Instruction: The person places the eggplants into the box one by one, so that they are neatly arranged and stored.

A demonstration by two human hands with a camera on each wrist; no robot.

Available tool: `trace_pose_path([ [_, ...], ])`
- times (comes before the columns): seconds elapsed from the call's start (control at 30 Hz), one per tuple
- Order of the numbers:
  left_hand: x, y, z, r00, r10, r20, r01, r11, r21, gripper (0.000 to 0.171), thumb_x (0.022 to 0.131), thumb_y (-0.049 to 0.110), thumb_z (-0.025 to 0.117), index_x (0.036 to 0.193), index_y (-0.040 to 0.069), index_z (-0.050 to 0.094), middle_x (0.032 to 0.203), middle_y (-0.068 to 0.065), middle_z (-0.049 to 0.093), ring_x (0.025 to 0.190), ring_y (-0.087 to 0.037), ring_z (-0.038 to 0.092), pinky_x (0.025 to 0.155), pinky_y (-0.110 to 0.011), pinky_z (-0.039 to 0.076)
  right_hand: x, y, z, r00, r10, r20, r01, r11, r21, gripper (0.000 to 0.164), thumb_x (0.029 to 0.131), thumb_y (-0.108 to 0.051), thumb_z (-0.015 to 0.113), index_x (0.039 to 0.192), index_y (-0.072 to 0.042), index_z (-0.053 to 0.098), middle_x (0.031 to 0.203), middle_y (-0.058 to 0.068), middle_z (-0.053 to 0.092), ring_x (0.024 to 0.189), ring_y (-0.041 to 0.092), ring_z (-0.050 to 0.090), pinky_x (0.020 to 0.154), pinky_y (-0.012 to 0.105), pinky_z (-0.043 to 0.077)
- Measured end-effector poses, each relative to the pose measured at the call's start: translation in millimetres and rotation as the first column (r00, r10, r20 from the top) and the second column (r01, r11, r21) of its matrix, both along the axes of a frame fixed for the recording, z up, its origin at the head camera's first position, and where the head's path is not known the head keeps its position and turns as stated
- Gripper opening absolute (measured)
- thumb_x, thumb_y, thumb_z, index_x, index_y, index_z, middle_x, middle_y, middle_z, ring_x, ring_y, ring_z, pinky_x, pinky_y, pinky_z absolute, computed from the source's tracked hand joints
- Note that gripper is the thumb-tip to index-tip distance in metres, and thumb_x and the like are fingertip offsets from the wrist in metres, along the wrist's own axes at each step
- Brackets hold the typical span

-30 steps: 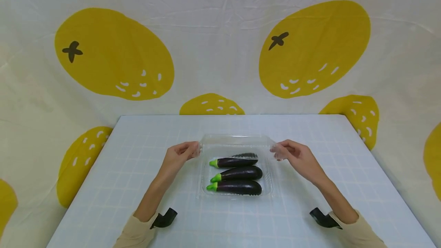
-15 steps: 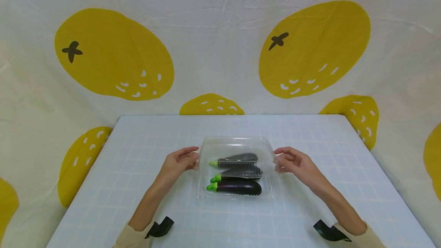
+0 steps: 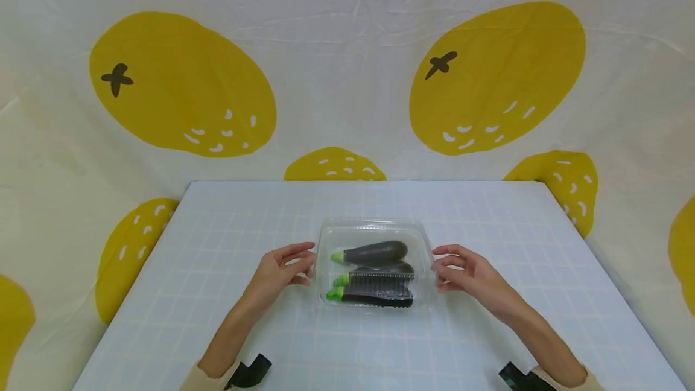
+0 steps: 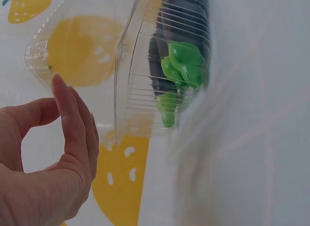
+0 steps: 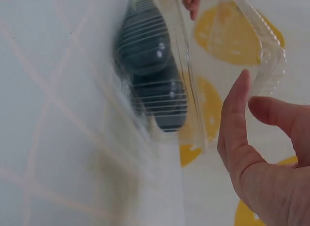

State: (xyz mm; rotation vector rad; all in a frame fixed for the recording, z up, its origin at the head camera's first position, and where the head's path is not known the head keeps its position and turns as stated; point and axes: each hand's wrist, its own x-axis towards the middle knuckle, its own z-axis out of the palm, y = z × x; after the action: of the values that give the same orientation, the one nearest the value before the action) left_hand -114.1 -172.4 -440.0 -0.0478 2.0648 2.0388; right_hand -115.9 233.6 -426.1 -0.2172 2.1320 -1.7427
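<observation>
A clear plastic clamshell box [image 4: 118, 85] sits mid-table with three dark eggplants [image 3: 376, 253] lying side by side in it, green stems to the left. Its clear lid [image 3: 333, 235] slopes over them, hinged at the far side, its ridged front edge still raised above the base. My left hand [image 3: 281, 270] is at the lid's left side, fingers extended, fingertips at the lid's corner in the left wrist view. At the right side my right hand [image 3: 468, 273] mirrors it, thumb and index apart. Whether the fingertips press on the plastic is hard to tell.
The box stands on a pale checked tabletop [image 3: 244, 210]. Behind the table hangs a white cloth [image 3: 342, 77] printed with large yellow fruit. Black wrist cameras [image 3: 248, 371] are strapped at both cuffs.
The lid has swung down toward me, its front edge passing over the eggplants. Both hands have come nearer with it, and their fingers have spread from a pinch on the corners.
</observation>
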Motion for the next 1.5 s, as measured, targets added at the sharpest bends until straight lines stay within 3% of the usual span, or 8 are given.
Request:
trace_pose_path([
  [0.23,3.6,-1,-4.8,1.0,-0.025,-0.009,0.025,1.0,0.008,0.043,0.098,0.01,0.07,0.139,-0.001,0.06,0.117,-0.02,0.067,0.086,-0.02,0.069,0.077,-0.034,0.062,5.3,0,-2.4,1.0,-0.013,0.022,0.014,1.0,-0.026,0.055,0.102,-0.015,0.067,0.143,0.011,0.043,0.117,0.027,0.063,0.088,0.021,0.072,0.082,0.034,0.061],
  [0.47,8.0,0,-8.6,0.993,-0.078,-0.093,0.076,0.997,-0.035,0.047,0.098,0.007,0.071,0.14,-0.009,0.056,0.113,-0.021,0.066,0.083,-0.018,0.071,0.076,-0.034,0.062,8.5,0,-8.9,1.0,-0.007,-0.005,0.007,0.999,-0.044,0.05,0.102,-0.012,0.067,0.139,0.015,0.047,0.115,0.026,0.062,0.086,0.019,0.072,0.08,0.035,0.062],
  [0.77,8.2,2,-14.5,0.98,-0.088,-0.181,0.059,0.986,-0.159,0.047,0.097,0.015,0.073,0.138,-0.005,0.06,0.111,-0.02,0.065,0.072,-0.022,0.071,0.073,-0.033,0.062,10.1,-2,-19.7,0.997,-0.022,-0.073,0.019,0.999,-0.035,0.044,0.101,-0.011,0.067,0.135,0.013,0.052,0.112,0.026,0.062,0.084,0.019,0.072,0.076,0.037,0.062],
  [1.07,8.4,3,-19.0,0.985,-0.045,-0.169,0.004,0.972,-0.236,0.041,0.096,0.018,0.075,0.135,0.007,0.066,0.108,-0.01,0.068,0.068,-0.021,0.069,0.068,-0.027,0.055,12.3,-6,-26.5,0.984,-0.05,-0.171,0.059,0.997,0.047,0.036,0.1,-0.011,0.069,0.128,0.008,0.057,0.101,0.018,0.059,0.074,0.018,0.067,0.069,0.032,0.061],
  [1.2,9.9,1,-21.5,0.983,-0.061,-0.174,0.017,0.97,-0.245,0.041,0.097,0.018,0.074,0.136,0.01,0.065,0.109,-0.009,0.066,0.068,-0.022,0.065,0.063,-0.028,0.053,13.9,-5,-30.7,0.982,-0.052,-0.184,0.071,0.992,0.102,0.033,0.1,-0.015,0.069,0.124,0.005,0.058,0.097,0.015,0.06,0.071,0.022,0.067,0.068,0.03,0.059],
  [1.37,13.7,-5,-25.0,0.975,-0.145,-0.169,0.101,0.965,-0.241,0.046,0.098,0.018,0.073,0.14,0.007,0.059,0.11,-0.012,0.064,0.071,-0.028,0.065,0.061,-0.033,0.057,16.4,2,-31.3,0.99,0.059,-0.128,-0.045,0.993,0.11,0.032,0.103,-0.017,0.065,0.122,0.008,0.057,0.091,0.016,0.065,0.071,0.023,0.065,0.068,0.03,0.058],
  [1.5,16.4,-10,-27.4,0.963,-0.23,-0.139,0.195,0.953,-0.23,0.041,0.099,0.019,0.071,0.133,-0.001,0.06,0.102,-0.015,0.066,0.068,-0.025,0.064,0.062,-0.031,0.056,16.5,11,-31.9,0.984,0.173,-0.044,-0.169,0.981,0.097,0.031,0.105,-0.02,0.062,0.119,0.007,0.062,0.091,0.018,0.068,0.078,0.021,0.066,0.07,0.03,0.058],
])
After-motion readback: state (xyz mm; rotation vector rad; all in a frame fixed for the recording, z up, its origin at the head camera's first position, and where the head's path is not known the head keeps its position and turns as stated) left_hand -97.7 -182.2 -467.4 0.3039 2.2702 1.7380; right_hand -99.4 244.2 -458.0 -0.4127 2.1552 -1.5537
